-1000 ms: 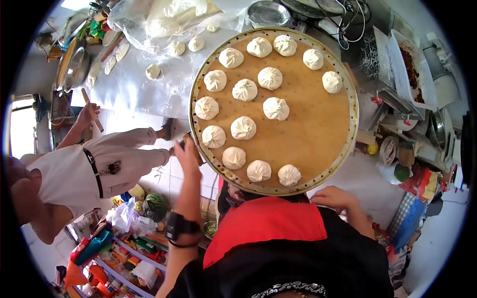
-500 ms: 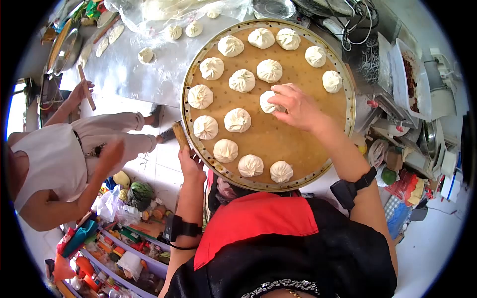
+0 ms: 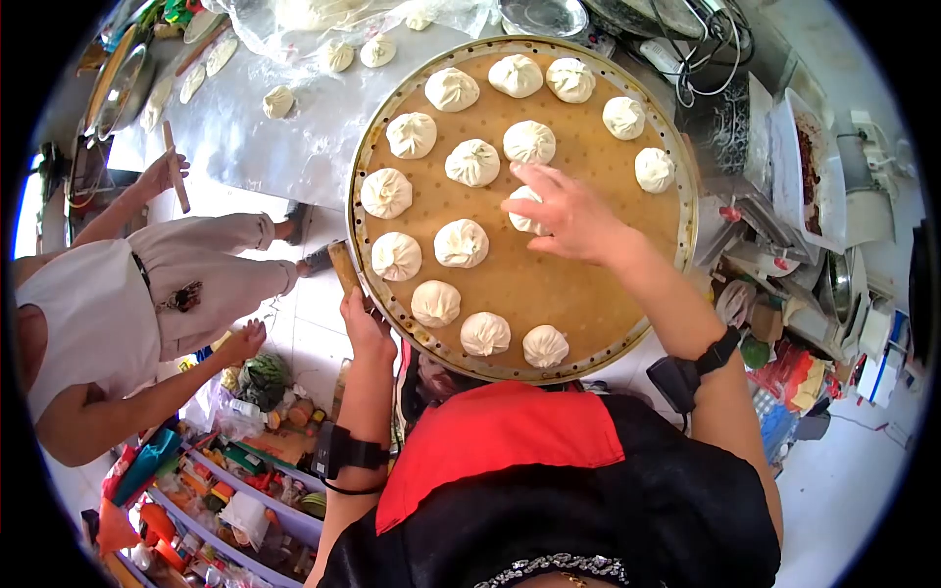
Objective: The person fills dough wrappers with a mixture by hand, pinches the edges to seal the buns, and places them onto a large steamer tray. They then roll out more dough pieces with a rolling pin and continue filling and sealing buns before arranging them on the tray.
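Note:
A large round tray with a perforated metal rim bears several white pleated buns. My right hand is over its middle, fingers spread, above one bun that it partly covers; another bun lies just beyond the fingertips. My left hand is at the tray's lower left edge, its fingers closed round a wooden piece that stands up beside the rim. Part of those fingers is hidden under the tray.
A co-worker stands at the left, holding a wooden stick. Dough pieces lie on the metal table. Cables and a white tub are at the right; cluttered drawers stand lower left.
My right hand has opened from around the middle bun and shifted slightly left and up. The tray has moved slightly left in view. The co-worker's lower hand has moved down.

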Motion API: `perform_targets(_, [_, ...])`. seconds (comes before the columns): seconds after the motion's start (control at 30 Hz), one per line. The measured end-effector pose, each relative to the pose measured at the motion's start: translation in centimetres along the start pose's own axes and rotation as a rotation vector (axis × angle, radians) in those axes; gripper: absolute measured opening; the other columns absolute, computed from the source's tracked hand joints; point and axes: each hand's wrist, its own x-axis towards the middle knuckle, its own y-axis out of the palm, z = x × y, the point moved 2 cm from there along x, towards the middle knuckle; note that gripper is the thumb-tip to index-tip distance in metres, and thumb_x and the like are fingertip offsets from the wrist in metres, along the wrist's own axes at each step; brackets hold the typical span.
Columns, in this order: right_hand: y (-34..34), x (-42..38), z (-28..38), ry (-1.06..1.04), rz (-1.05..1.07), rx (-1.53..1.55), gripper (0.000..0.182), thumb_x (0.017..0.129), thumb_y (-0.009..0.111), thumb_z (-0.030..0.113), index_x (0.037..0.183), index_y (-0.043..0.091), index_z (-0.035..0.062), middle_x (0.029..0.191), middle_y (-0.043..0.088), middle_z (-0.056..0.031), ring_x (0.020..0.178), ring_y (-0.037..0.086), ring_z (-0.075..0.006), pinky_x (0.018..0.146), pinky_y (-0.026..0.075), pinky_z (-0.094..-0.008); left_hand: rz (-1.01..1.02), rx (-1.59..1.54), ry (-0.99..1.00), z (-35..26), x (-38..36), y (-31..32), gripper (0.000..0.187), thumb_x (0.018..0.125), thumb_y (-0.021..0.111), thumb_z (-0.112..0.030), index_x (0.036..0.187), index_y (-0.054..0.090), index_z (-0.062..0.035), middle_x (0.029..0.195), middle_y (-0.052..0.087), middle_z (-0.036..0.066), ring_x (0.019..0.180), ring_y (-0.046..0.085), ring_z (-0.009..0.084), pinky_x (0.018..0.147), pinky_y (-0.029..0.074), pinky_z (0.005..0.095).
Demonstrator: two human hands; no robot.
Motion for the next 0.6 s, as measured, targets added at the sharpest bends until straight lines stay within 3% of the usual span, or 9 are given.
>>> perform_targets(0.1, [1.5,-0.7,-1.1,0.081,0.176,0.024,0.04,0.069,0.073,0.016,0.107,0.06,0.0118,0.124,0.052,-0.0116,0.114,0.05,-0.0298,0.094,0.044,-0.0397,0.023,-0.004,-0.003,-0.1,0.1,0.1,0.041,0.094,0.036,-0.032,0.118,0.052,-0.0032,0.114,0.058,0.011,0.106,0.054,0.0254,0.094,0.042,0.0396])
perform_targets(0.23, [-1.0,-1.5,-3.9,0.356,-0.189,0.151,0.049,0.065,0.072,0.018,0.111,0.056,0.0116,0.116,0.053,-0.0098,0.106,0.053,-0.0307,0.088,0.047,-0.0403,0.015,-0.023,-0.009,0.1,0.2,-0.2,0.037,0.095,0.039,-0.031,0.122,0.044,-0.0055,0.115,0.054,0.011,0.105,0.053,0.0252,0.091,0.043,0.0407])
perform_targets(0.3, [-1.8,-0.9,-6.2,0.5,-0.174,0.083,0.053,0.065,0.071,0.017,0.115,0.055,0.0115,0.116,0.053,-0.0103,0.106,0.052,-0.0311,0.089,0.046,-0.04,0.054,-0.044,0.03,0.2,0.7,-0.7,0.035,0.095,0.043,-0.028,0.124,0.034,-0.0098,0.109,0.05,0.011,0.097,0.053,0.0258,0.082,0.048,0.0434])
perform_targets(0.4, [-1.9,-0.2,-7.7,0.617,0.006,0.023,0.064,0.066,0.07,0.016,0.127,0.049,0.0134,0.119,0.051,-0.012,0.11,0.05,-0.0319,0.09,0.045,-0.0399,0.011,-0.028,-0.003,0.3,0.5,-0.5,0.038,0.094,0.038,-0.032,0.118,0.05,-0.0049,0.116,0.056,0.01,0.107,0.053,0.0245,0.094,0.041,0.0394])
perform_targets(0.5, [-1.7,0.2,-8.0,0.658,0.056,0.002,0.067,0.069,0.069,0.016,0.131,0.044,0.0156,0.125,0.046,-0.0141,0.116,0.047,-0.0316,0.093,0.044,-0.0408,0.01,-0.047,0.019,0.5,0.6,-0.7,0.037,0.095,0.038,-0.033,0.118,0.05,-0.0068,0.113,0.057,0.009,0.106,0.053,0.0247,0.094,0.041,0.0401])
perform_targets(0.6, [-1.1,0.3,-6.8,0.641,0.008,-0.259,0.069,0.07,0.07,0.019,0.133,0.042,0.0176,0.131,0.043,-0.0148,0.121,0.042,-0.0324,0.097,0.041,-0.0409,-0.019,-0.022,-0.01,0.6,1.0,-1.3,0.039,0.095,0.038,-0.036,0.121,0.048,-0.0086,0.115,0.056,0.008,0.108,0.052,0.0256,0.095,0.039,0.0438])
